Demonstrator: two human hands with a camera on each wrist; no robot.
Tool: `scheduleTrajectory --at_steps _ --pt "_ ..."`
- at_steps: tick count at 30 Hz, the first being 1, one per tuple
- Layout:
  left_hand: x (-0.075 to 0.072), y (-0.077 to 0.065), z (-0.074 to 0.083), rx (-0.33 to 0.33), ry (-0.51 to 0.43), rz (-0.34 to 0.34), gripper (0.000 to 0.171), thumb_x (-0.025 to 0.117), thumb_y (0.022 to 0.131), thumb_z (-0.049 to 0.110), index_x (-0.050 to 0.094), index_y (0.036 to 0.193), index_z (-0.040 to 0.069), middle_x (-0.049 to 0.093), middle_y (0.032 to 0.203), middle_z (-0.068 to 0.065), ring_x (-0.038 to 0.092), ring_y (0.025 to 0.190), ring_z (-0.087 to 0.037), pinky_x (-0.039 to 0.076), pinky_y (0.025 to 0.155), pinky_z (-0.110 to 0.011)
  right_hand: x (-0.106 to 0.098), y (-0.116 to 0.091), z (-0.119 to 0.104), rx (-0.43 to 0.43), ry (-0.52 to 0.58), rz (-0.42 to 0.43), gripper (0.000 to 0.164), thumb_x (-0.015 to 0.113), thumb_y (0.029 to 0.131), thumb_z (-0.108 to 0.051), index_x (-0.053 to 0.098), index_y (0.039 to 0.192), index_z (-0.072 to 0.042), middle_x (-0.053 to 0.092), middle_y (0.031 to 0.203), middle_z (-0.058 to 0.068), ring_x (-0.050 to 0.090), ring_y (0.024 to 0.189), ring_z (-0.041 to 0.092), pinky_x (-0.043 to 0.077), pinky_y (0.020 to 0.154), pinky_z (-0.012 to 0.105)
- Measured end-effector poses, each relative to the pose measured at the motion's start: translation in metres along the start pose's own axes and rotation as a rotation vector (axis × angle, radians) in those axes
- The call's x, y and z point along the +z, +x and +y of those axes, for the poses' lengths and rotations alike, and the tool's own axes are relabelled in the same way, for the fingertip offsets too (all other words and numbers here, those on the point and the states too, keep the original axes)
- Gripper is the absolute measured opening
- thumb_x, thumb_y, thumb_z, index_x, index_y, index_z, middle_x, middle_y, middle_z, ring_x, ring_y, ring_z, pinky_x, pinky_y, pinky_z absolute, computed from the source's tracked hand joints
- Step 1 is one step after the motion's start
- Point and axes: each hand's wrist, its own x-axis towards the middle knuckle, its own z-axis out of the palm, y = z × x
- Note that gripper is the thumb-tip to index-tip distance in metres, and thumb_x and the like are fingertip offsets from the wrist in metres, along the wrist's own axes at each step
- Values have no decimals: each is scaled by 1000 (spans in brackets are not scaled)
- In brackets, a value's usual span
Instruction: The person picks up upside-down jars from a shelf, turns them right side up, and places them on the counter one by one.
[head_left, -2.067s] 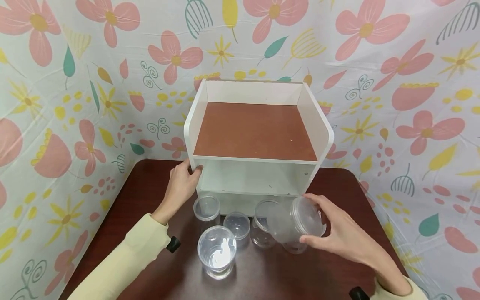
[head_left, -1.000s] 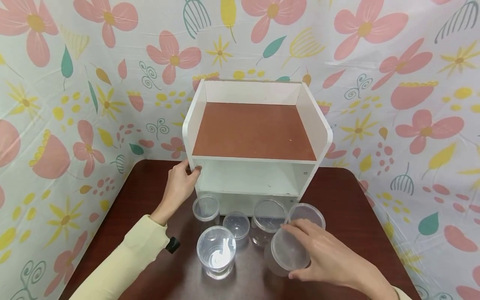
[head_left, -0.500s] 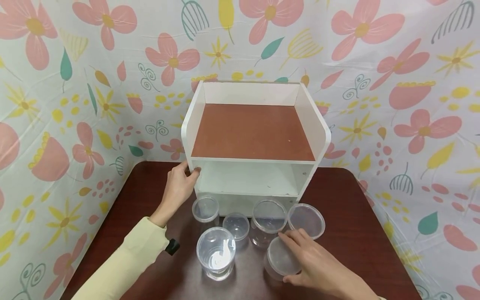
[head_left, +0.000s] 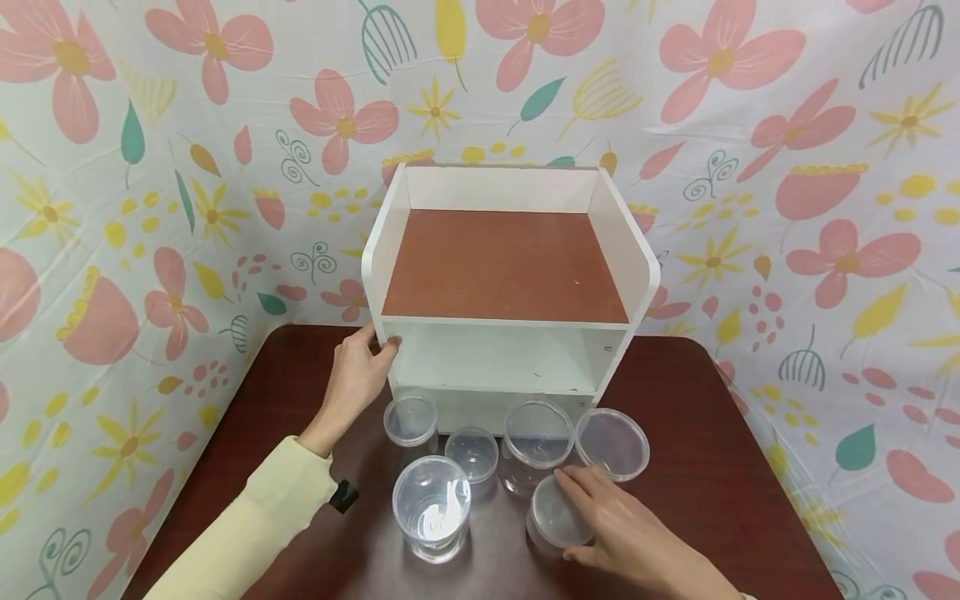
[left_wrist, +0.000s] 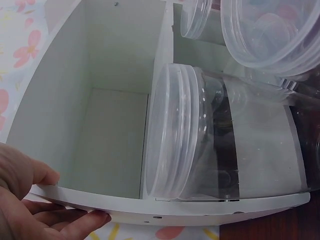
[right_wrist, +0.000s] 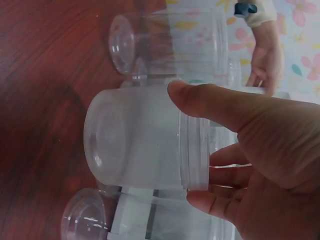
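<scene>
My left hand [head_left: 351, 383] grips the left side panel of a small white shelf unit [head_left: 506, 267], thumb at its inner edge and fingers outside. In the left wrist view the panel lies between that thumb and the fingers [left_wrist: 75, 222]. My right hand [head_left: 630, 533] holds a frosted plastic jar [head_left: 557, 515] around its lid, thumb on the near side. The jar stands upright on the table in front of the right-hand jars. A clear jar [head_left: 538, 433] and another lidded jar [head_left: 612, 443] stand just behind it. The right wrist view shows the frosted jar's cloudy wall [right_wrist: 140, 137].
A tall clear jar [head_left: 432, 508] stands front left of centre. Behind it are a small jar [head_left: 472, 454] and a lidded jar [head_left: 411, 419], close to the shelf's lower front. A dark wooden table [head_left: 697, 417] carries everything, with a flowered cloth [head_left: 750, 150] behind.
My right hand has brought the frosted jar from a tilted hold above the right-hand jars down to the table, upright, then slightly left. The left hand keeps its grip on the shelf unit.
</scene>
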Motion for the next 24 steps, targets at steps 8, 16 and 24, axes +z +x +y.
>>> scheduleTrajectory --at_steps 8,16,24 --pt "0 0 0 -2 -6 3 33 63 102 19 67 132 6 74 113 -17 71 96 -28 55 75 -42 8 1 0 -26 -58 -25 93 98 60 -35 59 132 10 61 129 19 61 118 34 51 99 53" --pt "0 0 0 -7 1 5 33 63 102 20 68 130 5 75 113 -17 72 98 -29 56 77 -44 20 -3 3 -39 -87 -48 93 98 59 -34 60 131 11 60 130 25 62 117 40 51 99 54" --pt "-1 0 0 4 3 0 33 62 102 19 67 131 4 74 115 -19 72 99 -31 57 78 -45 29 -7 4 -35 -110 -56 92 97 60 -36 61 131 10 62 129 25 63 116 39 52 99 53"
